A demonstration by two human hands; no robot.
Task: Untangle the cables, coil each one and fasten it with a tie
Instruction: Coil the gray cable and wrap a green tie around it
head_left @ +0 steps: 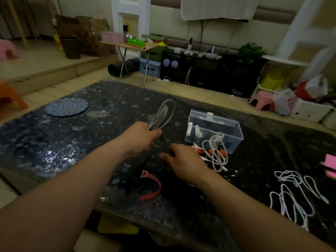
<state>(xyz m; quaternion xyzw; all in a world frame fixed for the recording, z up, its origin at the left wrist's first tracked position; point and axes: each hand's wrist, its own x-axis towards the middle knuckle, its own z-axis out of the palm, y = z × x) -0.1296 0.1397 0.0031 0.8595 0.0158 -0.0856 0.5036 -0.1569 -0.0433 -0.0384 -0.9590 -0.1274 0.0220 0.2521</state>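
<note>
A mat (pixel 66 106) is placed far left on the table (pixel 54 142), a box (pixel 234 135) right of centre, tangled cables (pixel 216 153) just before it, loose cables (pixel 294 197) near right.

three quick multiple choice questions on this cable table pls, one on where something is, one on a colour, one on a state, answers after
1. Where on the table does the round patterned mat lie?
A. at the far left
B. inside a box
C. on the near right edge

2. What colour is the strap tie lying between the forearms?
A. blue
B. red
C. green

3. What state is the grey cable in?
A. stretched straight across the table
B. looped and gripped in the left hand
C. packed into a box

Answers:
1 A: the mat sits flat at the far left of the tabletop.
2 B: the strap shows red against the dark top.
3 B: the cable's loops rise out of the left hand's curled fingers.
</note>
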